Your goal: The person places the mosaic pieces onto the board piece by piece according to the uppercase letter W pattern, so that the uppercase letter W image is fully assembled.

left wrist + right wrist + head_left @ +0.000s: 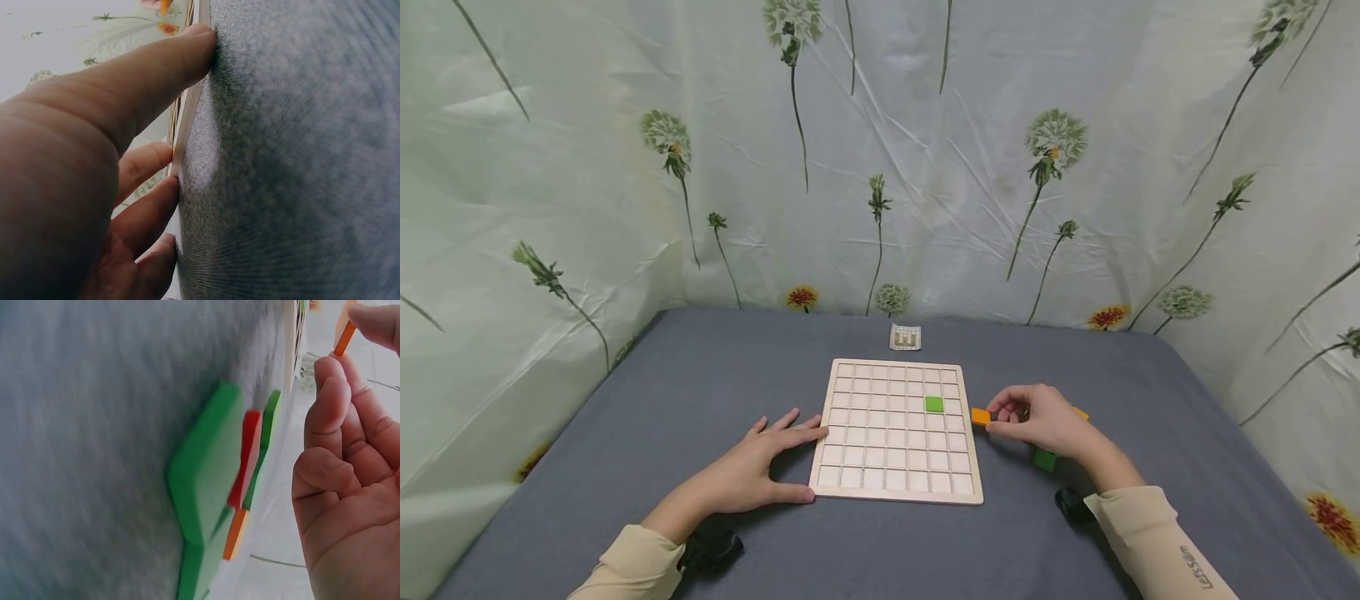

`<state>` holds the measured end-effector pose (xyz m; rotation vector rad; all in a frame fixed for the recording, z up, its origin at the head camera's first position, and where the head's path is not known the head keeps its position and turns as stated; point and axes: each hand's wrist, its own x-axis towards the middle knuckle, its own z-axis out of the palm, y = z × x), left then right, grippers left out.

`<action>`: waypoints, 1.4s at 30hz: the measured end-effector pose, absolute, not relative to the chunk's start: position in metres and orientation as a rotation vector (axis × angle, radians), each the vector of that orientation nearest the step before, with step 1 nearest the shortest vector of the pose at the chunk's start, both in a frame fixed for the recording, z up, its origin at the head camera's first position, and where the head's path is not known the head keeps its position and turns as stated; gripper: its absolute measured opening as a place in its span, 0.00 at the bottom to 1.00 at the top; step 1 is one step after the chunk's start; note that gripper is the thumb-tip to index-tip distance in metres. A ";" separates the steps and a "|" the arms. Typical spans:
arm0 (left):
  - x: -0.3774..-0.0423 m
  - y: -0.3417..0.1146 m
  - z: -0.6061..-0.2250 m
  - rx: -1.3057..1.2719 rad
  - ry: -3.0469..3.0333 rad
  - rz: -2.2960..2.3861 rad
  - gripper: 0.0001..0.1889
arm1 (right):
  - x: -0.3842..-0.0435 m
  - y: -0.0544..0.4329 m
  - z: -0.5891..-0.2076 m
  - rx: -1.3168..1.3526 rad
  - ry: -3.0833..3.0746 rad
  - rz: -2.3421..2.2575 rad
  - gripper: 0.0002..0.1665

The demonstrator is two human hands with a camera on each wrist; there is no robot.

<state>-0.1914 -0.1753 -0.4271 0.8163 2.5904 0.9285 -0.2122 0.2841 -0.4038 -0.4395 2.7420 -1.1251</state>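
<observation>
A pale wooden board with a grid of square recesses lies flat on the table. One green tile sits in a recess in its upper right part. My left hand rests at the board's left edge, fingers spread; in the left wrist view the thumb and some fingertips touch that edge. Between thumb and fingers, my right hand pinches an orange tile just right of the board. The right wrist view shows this orange tile held clear of the table.
Below my right hand lie loose tiles: green, red, light green and orange. A small card with a printed grid pattern lies behind the board. Flower-patterned cloth hangs around the grey table.
</observation>
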 end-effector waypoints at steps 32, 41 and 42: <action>-0.193 -0.176 -0.429 0.830 2.585 0.930 0.46 | -0.229 0.237 -0.398 -0.556 2.730 -1.023 0.12; -0.192 -0.176 -0.428 0.820 2.595 0.939 0.46 | -0.235 0.229 -0.402 -0.601 2.703 -0.984 0.11; -0.192 -0.176 -0.428 0.819 2.594 0.942 0.46 | -0.236 0.228 -0.402 -0.604 2.705 -0.978 0.11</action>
